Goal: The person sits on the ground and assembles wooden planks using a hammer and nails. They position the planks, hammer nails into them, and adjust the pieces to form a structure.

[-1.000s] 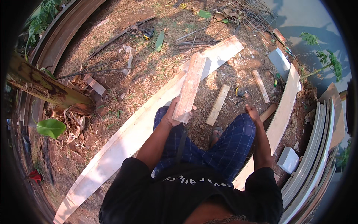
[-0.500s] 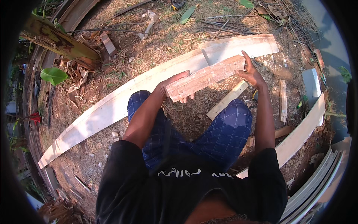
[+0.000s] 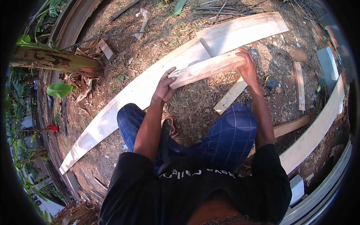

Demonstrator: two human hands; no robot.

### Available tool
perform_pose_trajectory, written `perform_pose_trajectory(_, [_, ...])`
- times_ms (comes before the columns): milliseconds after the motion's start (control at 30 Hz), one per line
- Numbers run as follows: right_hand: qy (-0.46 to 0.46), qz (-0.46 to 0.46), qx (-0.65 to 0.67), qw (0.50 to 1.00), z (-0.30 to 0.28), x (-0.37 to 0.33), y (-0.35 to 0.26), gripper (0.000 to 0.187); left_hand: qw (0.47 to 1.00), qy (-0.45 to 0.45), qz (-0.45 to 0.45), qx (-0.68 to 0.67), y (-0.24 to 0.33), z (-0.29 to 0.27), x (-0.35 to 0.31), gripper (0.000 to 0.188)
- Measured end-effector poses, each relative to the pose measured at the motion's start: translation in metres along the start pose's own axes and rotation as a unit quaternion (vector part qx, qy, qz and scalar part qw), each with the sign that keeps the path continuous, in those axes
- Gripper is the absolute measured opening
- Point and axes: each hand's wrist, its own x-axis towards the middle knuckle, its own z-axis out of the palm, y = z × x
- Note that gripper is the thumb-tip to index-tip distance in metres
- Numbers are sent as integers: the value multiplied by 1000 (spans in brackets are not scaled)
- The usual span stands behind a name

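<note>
- Workspace is plain outdoor ground: brown dirt with dry leaf bits and a few green tufts, sun patches and shade all over.
- The wooden block is up off the dirt, held out beyond the knees, overlapping the long pale board in view.
- Left hand has its fingers bent at the block's left end, pinching it; can't see how far they reach underneath.
- Right hand is curled around the other end.
- That long board lies slantwise across the ground, looking bent in the fisheye.
- Just right of the block: a short plank, then a black-and-yellow tape measure and a narrow strip of wood farther over.
- Left side has a thick plant trunk and one broad green leaf.
- Sticks are piled up top; stacked sheets fill the lower right corner.
</note>
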Motion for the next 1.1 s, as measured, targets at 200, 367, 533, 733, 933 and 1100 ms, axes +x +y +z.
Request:
perform_pose_trajectory(200, [19,-16,-91,995,-11,-7,-10,69,998,-18,52,-7,-5,9,7,79])
perform_pose_trajectory(367, [-78,182,71,978,-11,-24,3,95,957,-31,15,289,6,31,0,84])
perform_pose_trajectory(533, [-120,128,9,984,6,-47,40,100,894,-49,32,445,-28,4,0,81])
perform_pose_trajectory(733, [-134,126,-1,983,13,-57,45,89,863,20,60,501,-40,10,-3,81])
perform_pose_trajectory(933, [-140,164,51,975,14,-55,66,89,972,87,-12,218,-48,-18,-5,62])
perform_pose_trajectory(1100, [-195,287,73,935,4,-66,101,75,942,144,-62,297,-87,-70,4,40])
